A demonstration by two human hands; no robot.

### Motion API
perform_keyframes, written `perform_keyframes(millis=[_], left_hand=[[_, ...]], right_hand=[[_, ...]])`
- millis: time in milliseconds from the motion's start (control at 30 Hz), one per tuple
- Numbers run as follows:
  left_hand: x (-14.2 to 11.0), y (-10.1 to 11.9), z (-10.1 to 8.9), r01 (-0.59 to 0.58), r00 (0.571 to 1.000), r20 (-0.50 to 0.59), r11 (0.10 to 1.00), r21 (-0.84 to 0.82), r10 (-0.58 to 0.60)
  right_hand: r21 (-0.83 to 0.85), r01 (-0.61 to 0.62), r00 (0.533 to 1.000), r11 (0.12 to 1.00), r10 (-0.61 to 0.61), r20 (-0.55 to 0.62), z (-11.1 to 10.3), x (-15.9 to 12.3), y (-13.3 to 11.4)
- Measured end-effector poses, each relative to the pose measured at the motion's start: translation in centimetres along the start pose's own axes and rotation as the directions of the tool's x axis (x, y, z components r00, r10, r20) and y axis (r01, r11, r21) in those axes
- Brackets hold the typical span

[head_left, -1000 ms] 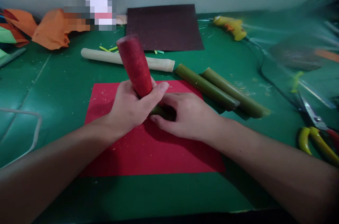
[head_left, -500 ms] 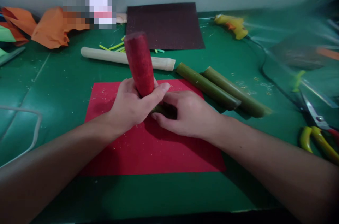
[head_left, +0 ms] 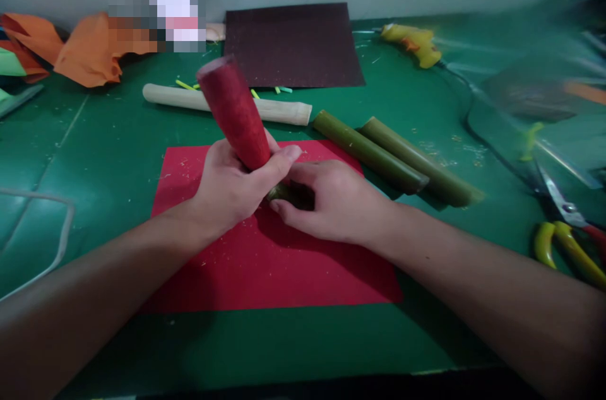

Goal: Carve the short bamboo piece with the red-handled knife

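Note:
My left hand (head_left: 231, 182) is wrapped round a red cylinder (head_left: 235, 111) with mottled sides, its upper end leaning to the left. Beside it, my right hand (head_left: 334, 201) is curled round a short dark green piece of bamboo (head_left: 296, 194) under the cylinder's lower end. Fingers hide most of that green piece, and where the two meet is covered. Both hands are over a red sheet (head_left: 279, 280) dotted with small pale shavings.
A peeled pale stick (head_left: 284, 111) lies beyond the hands. Two green bamboo pieces (head_left: 369, 151) rest to the right. Farther off are a dark brown sheet (head_left: 293, 47), a yellow glue gun (head_left: 414, 45) with its cord, scissors (head_left: 565, 214) and crumpled orange paper (head_left: 89, 53).
The red cylinder's top swung right towards upright, then tipped back left, farther than at first. Both hands kept their grip in nearly the same place.

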State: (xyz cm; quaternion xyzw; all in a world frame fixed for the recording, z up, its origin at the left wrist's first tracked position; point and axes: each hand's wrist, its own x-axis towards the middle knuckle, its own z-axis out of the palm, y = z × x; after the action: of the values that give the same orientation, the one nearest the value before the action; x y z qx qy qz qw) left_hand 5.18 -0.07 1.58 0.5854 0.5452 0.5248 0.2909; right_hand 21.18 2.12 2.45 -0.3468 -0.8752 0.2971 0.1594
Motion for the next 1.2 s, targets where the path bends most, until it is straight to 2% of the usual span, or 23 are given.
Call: perform_keyframes(millis=[200,367,467,633,800,1033,1200], left_hand=[[0.0,-0.1,-0.17,-0.018,0.999,0.04,0.998,0.055,0.016],[-0.15,-0.24,-0.13,-0.007,1.0,0.013,0.999,0.037,0.006],[-0.22,-0.14,-0.09,-0.027,0.998,0.054,0.997,0.066,0.024],[-0.26,-0.02,-0.18,-0.048,0.998,0.047,0.999,0.008,0.048],[-0.36,0.03,-0.33,-0.083,0.994,0.073,0.992,0.09,0.076],[-0.33,-0.11,-0.24,-0.078,0.995,0.057,0.997,-0.018,0.079],[-0.15,-0.12,-0.32,-0.096,0.993,0.075,0.995,0.001,0.095]], right_hand=[[0.022,0.007,1.0,1.0,-0.007,-0.01,0.13,-0.11,0.01],[0.024,-0.005,1.0,1.0,0.006,-0.012,0.1,-0.14,0.09],[0.072,0.0,1.0,0.997,-0.001,0.006,0.08,-0.09,0.15],[0.069,0.022,1.0,0.997,-0.021,-0.015,0.11,-0.05,0.28],[0.098,0.027,1.0,0.995,-0.028,0.003,0.07,-0.09,0.25],[0.062,0.057,0.998,0.996,-0.055,-0.031,0.14,0.01,0.5],[0.073,0.053,0.998,0.996,-0.05,-0.032,0.24,0.04,0.62]])
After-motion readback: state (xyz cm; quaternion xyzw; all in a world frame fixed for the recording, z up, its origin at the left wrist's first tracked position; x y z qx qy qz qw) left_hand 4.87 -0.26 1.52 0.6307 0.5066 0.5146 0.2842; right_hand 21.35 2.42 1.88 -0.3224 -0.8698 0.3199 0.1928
